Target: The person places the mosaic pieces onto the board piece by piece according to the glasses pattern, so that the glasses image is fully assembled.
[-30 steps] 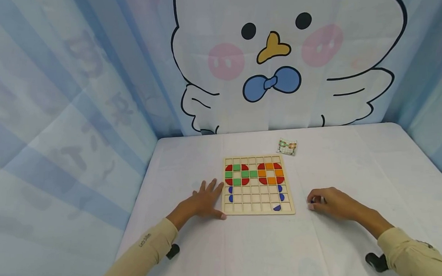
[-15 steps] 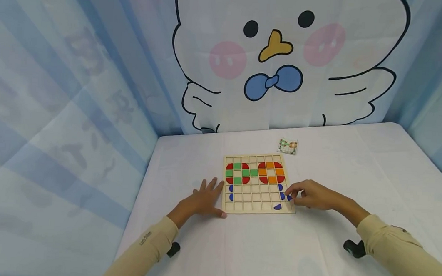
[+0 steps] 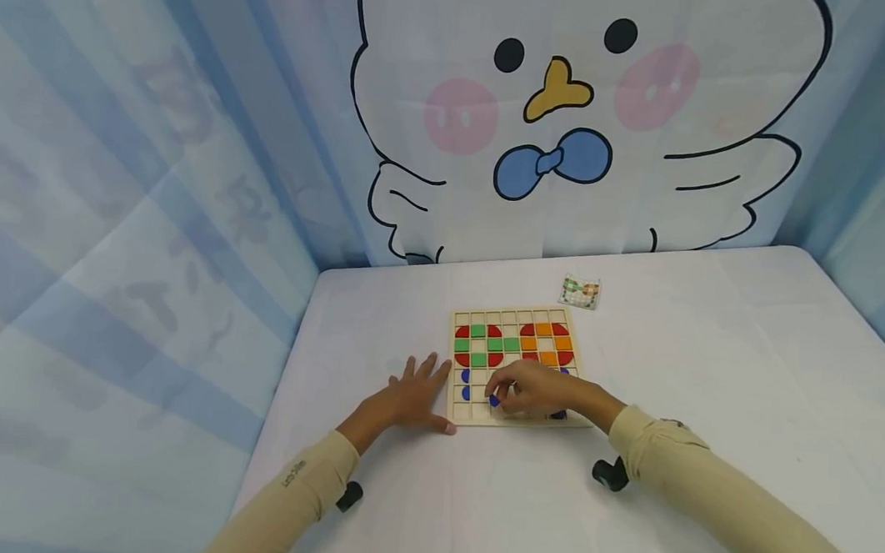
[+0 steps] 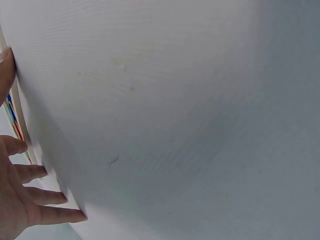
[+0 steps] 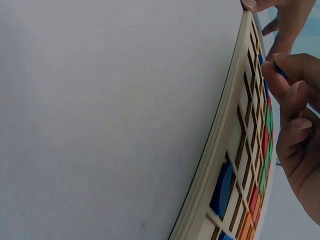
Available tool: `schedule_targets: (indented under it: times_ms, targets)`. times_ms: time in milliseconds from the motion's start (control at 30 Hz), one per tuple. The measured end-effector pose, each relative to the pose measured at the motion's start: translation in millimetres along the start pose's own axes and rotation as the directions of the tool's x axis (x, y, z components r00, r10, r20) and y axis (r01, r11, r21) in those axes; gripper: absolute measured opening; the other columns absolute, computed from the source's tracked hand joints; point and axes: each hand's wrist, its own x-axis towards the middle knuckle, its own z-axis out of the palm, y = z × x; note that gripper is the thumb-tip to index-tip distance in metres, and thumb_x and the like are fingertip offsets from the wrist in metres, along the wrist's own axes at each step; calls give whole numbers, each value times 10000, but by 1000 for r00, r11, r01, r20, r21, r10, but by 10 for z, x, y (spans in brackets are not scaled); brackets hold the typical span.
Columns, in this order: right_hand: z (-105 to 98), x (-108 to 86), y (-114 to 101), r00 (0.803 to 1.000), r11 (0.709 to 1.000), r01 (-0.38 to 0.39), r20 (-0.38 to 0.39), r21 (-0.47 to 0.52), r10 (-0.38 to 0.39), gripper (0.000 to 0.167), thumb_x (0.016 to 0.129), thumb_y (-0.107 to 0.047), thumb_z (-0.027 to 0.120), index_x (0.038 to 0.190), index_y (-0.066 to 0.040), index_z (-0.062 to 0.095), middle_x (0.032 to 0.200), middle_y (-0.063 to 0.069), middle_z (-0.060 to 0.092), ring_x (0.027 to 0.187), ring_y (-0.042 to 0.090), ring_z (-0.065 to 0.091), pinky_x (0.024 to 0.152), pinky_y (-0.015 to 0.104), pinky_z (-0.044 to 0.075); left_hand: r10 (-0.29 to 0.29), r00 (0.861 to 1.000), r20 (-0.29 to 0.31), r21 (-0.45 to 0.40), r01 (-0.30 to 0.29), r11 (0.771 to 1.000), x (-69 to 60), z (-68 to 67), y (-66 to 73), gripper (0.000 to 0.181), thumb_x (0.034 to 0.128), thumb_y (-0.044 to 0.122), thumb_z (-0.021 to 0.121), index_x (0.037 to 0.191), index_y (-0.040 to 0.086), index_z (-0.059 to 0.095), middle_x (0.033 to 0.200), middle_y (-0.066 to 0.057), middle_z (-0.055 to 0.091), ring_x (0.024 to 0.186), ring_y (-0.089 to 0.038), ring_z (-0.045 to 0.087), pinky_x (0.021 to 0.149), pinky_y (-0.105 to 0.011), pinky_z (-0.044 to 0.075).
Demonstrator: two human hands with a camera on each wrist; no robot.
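A wooden grid board (image 3: 517, 422) lies on the white table, bearing red, green, orange and blue flat pieces in some cells. My right hand (image 3: 530, 387) is over the board's lower middle, pinching a small blue piece (image 3: 493, 401) between thumb and forefinger; the right wrist view shows that blue piece (image 5: 280, 69) at the fingertips. My left hand (image 3: 409, 398) lies with fingers spread at the board's left edge, thumb by its lower left corner. Two blue pieces (image 3: 466, 384) sit in the left column. The right hand and forearm partly cover the blue pieces on the right.
A small card (image 3: 580, 292) printed with a coloured grid pattern lies behind the board, to the right. The white table (image 3: 717, 341) extends around the board, with curtains (image 3: 190, 213) on its left and a printed cartoon backdrop behind.
My right hand has moved left from the table beside the board, across its right edge, to above its lower middle, carrying the blue piece. My left hand has stayed in place.
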Motion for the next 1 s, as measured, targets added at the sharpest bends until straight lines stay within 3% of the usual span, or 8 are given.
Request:
schedule_targets:
  times_ms: [200,500,800,1000]
  targets:
    - [84,189,-82,999,999,-33,21,4,33,173,921,-109,706,1089,-151,711,920,-82,683,846,106,603,785,231,536,9,1000,7,14,-9,1000,17,-3,-1,1143,752,661,767,1626,243,161,1700,-104,104,1525,-495,99,1097,-733,284]
    - [147,294,-80,1000,1000,10,29,-23,-9,182,927,-154,729,1107,-129,714,901,-111,666,844,90,602,805,219,530,11,1000,20,9,-11,1000,8,-16,-4,1129,766,654,761,1626,229,164,1699,-115,104,1524,-498,96,1100,-732,282]
    - [197,306,-125,999,993,2,37,-114,2,219,907,-208,761,1119,-161,739,840,-132,651,788,69,593,770,204,525,7,1000,16,1,-7,1000,-7,-35,19,1116,768,626,777,1623,223,184,1696,-118,118,1522,-500,106,1093,-735,287]
    - [187,289,-127,1000,979,-10,2,-204,10,256,877,-277,796,1120,-206,767,832,-161,646,790,61,594,783,205,532,5,1000,17,-5,-5,1000,-31,-61,36,1113,767,613,783,1622,218,189,1695,-122,120,1520,-503,110,1090,-738,286]
